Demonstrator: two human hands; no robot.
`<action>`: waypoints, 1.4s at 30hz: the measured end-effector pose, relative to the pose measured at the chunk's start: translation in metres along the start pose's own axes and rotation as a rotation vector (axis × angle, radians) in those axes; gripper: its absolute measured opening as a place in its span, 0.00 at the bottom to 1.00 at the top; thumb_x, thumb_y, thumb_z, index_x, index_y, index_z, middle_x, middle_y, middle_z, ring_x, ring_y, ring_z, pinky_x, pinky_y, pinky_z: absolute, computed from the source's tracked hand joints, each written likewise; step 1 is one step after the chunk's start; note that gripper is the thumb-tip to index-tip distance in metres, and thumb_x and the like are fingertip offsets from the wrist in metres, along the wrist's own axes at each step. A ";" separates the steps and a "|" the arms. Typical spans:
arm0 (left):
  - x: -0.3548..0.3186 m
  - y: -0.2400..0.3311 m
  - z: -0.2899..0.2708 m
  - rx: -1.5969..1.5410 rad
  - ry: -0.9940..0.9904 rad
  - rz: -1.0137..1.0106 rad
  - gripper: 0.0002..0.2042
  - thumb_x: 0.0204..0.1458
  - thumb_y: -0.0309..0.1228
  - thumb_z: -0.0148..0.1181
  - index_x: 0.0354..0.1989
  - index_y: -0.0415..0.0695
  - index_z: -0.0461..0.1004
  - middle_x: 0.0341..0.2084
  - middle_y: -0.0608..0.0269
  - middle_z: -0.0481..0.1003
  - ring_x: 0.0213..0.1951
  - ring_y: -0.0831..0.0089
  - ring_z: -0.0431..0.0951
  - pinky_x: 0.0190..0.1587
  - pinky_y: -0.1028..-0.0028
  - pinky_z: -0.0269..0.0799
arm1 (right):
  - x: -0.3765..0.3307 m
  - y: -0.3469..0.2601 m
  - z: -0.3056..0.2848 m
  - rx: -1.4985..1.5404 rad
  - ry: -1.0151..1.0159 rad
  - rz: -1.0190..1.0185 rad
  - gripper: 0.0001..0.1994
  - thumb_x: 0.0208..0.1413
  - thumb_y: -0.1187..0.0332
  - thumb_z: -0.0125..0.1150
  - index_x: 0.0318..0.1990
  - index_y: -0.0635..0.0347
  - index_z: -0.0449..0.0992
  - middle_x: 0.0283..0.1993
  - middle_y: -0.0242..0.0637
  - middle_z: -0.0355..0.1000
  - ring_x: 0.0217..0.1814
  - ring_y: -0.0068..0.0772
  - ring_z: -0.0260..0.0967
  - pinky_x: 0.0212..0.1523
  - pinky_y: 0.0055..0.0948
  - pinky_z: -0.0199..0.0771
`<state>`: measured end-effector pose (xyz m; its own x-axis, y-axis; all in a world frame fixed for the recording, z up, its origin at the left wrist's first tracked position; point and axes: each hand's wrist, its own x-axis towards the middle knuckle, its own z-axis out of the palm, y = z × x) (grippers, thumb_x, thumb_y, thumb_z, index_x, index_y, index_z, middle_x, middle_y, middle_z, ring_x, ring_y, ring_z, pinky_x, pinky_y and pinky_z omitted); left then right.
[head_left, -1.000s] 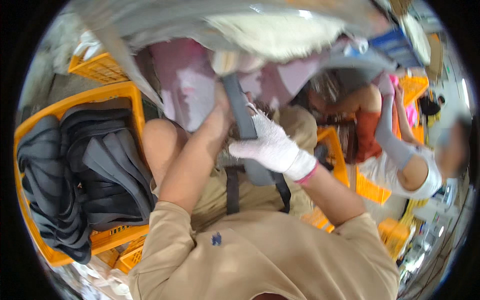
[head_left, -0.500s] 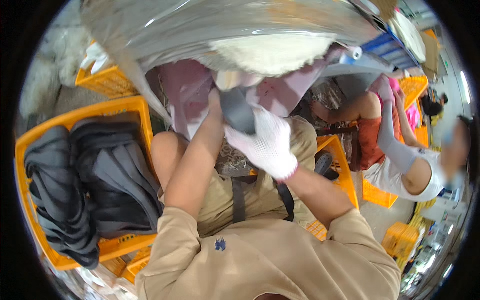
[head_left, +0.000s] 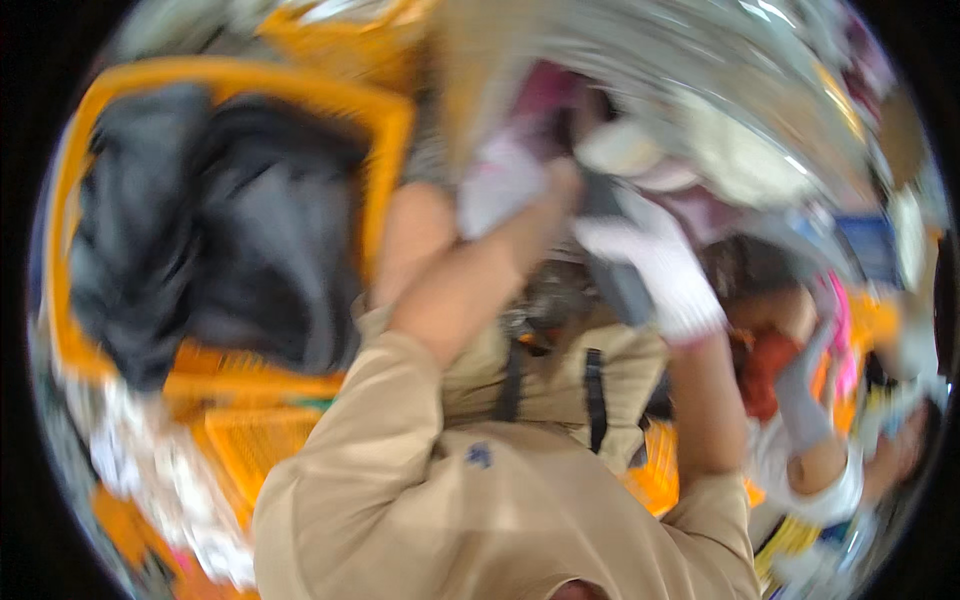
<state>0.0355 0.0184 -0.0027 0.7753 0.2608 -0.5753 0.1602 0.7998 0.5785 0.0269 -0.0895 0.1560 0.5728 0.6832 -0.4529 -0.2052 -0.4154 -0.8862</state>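
My right hand (head_left: pixel 645 255), in a white knit glove, grips a flat dark grey piece (head_left: pixel 622 288) in front of my lap. The piece's exact kind is not clear; its lower end shows below the glove. My left hand (head_left: pixel 562 185) is bare, smeared by motion, and at the upper end of the grey piece; its fingers cannot be made out. Just beyond the hands is a pale rounded part (head_left: pixel 620 148), with a white fuzzy mass (head_left: pixel 745 150) to its right under a clear plastic sheet (head_left: pixel 690 60).
An orange crate (head_left: pixel 395 170) on my left holds several dark grey pieces (head_left: pixel 270 230). More orange crates (head_left: pixel 255 445) stand below it and at the far left. On the right sits a co-worker in a white top (head_left: pixel 825 480), one arm in a grey sleeve (head_left: pixel 800 400).
My view has swung left, so the crate of grey pieces sits higher and further in. Both hands still meet at the grey piece, which shows more below the glove. Everything is more blurred.
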 end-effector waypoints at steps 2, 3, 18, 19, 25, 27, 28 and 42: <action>-0.029 0.004 -0.001 0.237 0.016 0.096 0.40 0.76 0.58 0.25 0.75 0.31 0.59 0.75 0.40 0.57 0.75 0.54 0.54 0.75 0.59 0.48 | -0.034 0.016 0.002 -0.597 0.079 -0.168 0.31 0.52 0.62 0.72 0.62 0.69 0.75 0.47 0.45 0.81 0.47 0.35 0.79 0.52 0.38 0.79; -0.049 0.010 -0.007 0.388 -0.068 0.044 0.40 0.76 0.57 0.25 0.77 0.29 0.56 0.80 0.38 0.54 0.81 0.54 0.51 0.81 0.60 0.43 | -0.059 0.032 0.002 -0.781 0.120 -0.346 0.31 0.51 0.65 0.68 0.64 0.70 0.74 0.49 0.45 0.81 0.47 0.38 0.80 0.53 0.35 0.79; -0.223 0.129 -0.315 -0.068 0.478 0.255 0.49 0.49 0.55 0.74 0.76 0.38 0.63 0.66 0.44 0.74 0.64 0.51 0.75 0.70 0.55 0.68 | -0.101 0.111 0.040 -0.596 0.263 -0.486 0.24 0.58 0.78 0.66 0.64 0.69 0.78 0.65 0.50 0.79 0.71 0.47 0.74 0.72 0.38 0.70; -0.238 0.131 -0.298 -0.126 0.528 0.304 0.48 0.48 0.57 0.72 0.74 0.37 0.67 0.63 0.42 0.75 0.63 0.49 0.76 0.68 0.55 0.70 | -0.082 0.086 0.073 -0.614 0.144 -0.625 0.25 0.59 0.77 0.66 0.65 0.69 0.78 0.66 0.53 0.78 0.72 0.49 0.74 0.74 0.40 0.69; -0.298 0.125 -0.210 -0.045 0.261 0.684 0.48 0.48 0.56 0.67 0.74 0.37 0.64 0.64 0.42 0.74 0.61 0.49 0.77 0.68 0.53 0.72 | 0.000 0.033 0.221 -0.347 -0.305 -0.521 0.75 0.36 0.49 0.90 0.83 0.67 0.37 0.84 0.59 0.49 0.85 0.56 0.53 0.81 0.43 0.57; -0.305 0.128 -0.208 -0.232 0.203 0.616 0.48 0.47 0.55 0.68 0.74 0.37 0.64 0.63 0.42 0.74 0.62 0.49 0.76 0.67 0.54 0.72 | 0.007 0.036 0.237 -0.139 -0.276 -0.562 0.75 0.36 0.49 0.91 0.83 0.68 0.37 0.84 0.58 0.50 0.84 0.54 0.54 0.80 0.42 0.59; -0.309 0.131 -0.212 -0.352 0.183 0.609 0.49 0.46 0.55 0.68 0.74 0.37 0.64 0.62 0.42 0.74 0.62 0.49 0.76 0.67 0.55 0.72 | 0.007 0.039 0.236 0.038 -0.345 -0.452 0.75 0.36 0.53 0.91 0.84 0.65 0.36 0.82 0.54 0.54 0.81 0.51 0.59 0.77 0.39 0.63; -0.343 0.168 -0.252 0.119 0.460 0.784 0.52 0.45 0.57 0.71 0.72 0.29 0.63 0.57 0.40 0.76 0.57 0.50 0.80 0.62 0.58 0.77 | 0.053 0.007 0.232 -0.422 -0.275 -0.541 0.55 0.55 0.47 0.79 0.77 0.79 0.55 0.64 0.53 0.75 0.69 0.47 0.73 0.71 0.38 0.72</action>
<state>-0.3578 0.1996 0.1464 0.3724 0.9156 -0.1517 -0.2277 0.2486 0.9415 -0.1281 0.0831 0.1032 0.2760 0.9609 -0.0205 0.4040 -0.1354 -0.9047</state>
